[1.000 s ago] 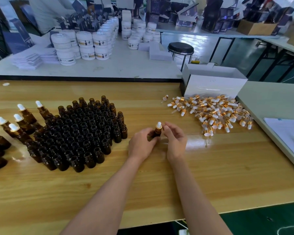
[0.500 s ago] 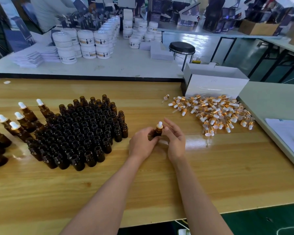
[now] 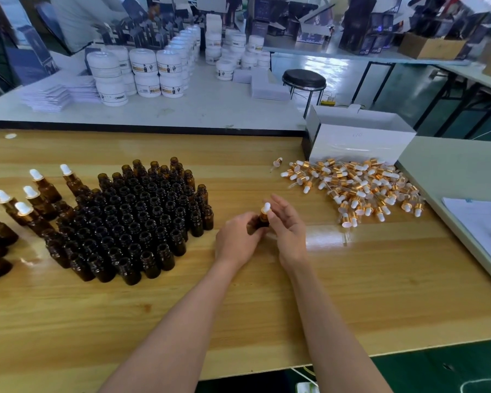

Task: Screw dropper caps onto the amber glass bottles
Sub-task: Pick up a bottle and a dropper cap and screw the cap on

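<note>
My left hand (image 3: 238,239) grips an amber bottle (image 3: 262,221) near the middle of the wooden table (image 3: 352,293). A dropper cap (image 3: 266,209) with a white bulb and gold collar sits on the bottle's neck. My right hand (image 3: 288,231) touches the cap from the right with its fingers stretched out. A dense cluster of uncapped amber bottles (image 3: 136,219) stands to the left. Several capped bottles (image 3: 31,202) stand further left. A heap of loose dropper caps (image 3: 355,188) lies to the right.
A white carton (image 3: 360,143) stands behind the cap heap. White paper sheets (image 3: 482,222) lie on the grey table at the right. The far table holds stacked white jars (image 3: 142,69) and leaflets. A black stool (image 3: 304,80) stands beyond.
My right hand's fingers, curled round the cap a second ago, have straightened out beside it. The bottle and my left hand have stayed in place.
</note>
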